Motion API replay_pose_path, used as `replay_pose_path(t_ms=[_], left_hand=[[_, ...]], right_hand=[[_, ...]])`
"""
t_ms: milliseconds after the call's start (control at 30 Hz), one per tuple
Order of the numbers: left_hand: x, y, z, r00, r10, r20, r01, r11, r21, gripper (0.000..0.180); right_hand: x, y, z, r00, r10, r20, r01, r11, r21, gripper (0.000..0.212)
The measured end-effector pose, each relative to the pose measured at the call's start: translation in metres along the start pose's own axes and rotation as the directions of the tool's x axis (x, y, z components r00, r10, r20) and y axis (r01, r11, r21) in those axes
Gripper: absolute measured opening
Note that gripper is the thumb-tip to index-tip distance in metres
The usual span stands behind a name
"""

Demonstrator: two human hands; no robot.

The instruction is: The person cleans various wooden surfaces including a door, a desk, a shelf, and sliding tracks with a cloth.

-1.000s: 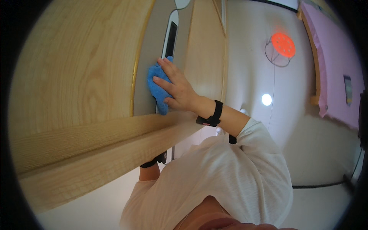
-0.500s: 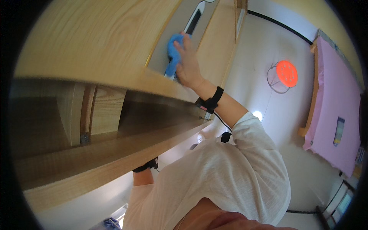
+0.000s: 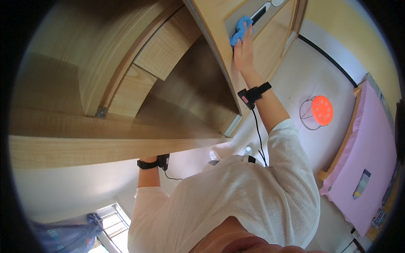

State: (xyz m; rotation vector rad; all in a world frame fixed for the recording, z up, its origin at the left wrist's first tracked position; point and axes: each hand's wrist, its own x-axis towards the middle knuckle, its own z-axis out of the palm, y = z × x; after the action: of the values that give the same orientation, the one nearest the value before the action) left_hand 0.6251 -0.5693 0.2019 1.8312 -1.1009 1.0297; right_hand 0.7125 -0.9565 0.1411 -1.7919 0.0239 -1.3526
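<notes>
My right hand (image 3: 244,49) reaches out at the top and holds a blue cloth (image 3: 241,31) against a light wood cabinet door (image 3: 217,36). The cloth lies on the door's grey strip (image 3: 230,25), just below a long white handle piece with a dark slot (image 3: 260,14). My fingers rest bent over the cloth. At lower left, my left forearm goes up behind a wooden cabinet ledge (image 3: 105,148). Only a bit of the left hand or wrist (image 3: 148,159) shows beside its black strap; the fingers are hidden.
The open cabinet interior (image 3: 190,84) has wooden dividers (image 3: 135,86). On the right are an orange-topped stool (image 3: 322,110) on the pale floor (image 3: 291,90) and a bed with a pink cover (image 3: 358,156). A window with a blue curtain (image 3: 69,232) is at lower left.
The door has swung farther right and away, uncovering more of the interior. My right hand and the cloth have moved up and right with it. The view has shifted too.
</notes>
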Motion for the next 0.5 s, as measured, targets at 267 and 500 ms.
replay_pose_path(t_ms=[267, 500], left_hand=[[-0.009, 0.008, 0.0, 0.99, -0.091, -0.106, 0.08, 0.991, -0.105, 0.085], [0.015, 0.073, 0.002, 0.766, -0.578, -0.28, 0.446, 0.792, -0.416, 0.09]], right_hand=[[0.023, 0.007, -0.041, 0.927, 0.344, 0.147, -0.37, 0.902, 0.221, 0.052], [0.037, -0.075, -0.027, 0.984, -0.175, -0.008, 0.175, 0.984, 0.007, 0.059]])
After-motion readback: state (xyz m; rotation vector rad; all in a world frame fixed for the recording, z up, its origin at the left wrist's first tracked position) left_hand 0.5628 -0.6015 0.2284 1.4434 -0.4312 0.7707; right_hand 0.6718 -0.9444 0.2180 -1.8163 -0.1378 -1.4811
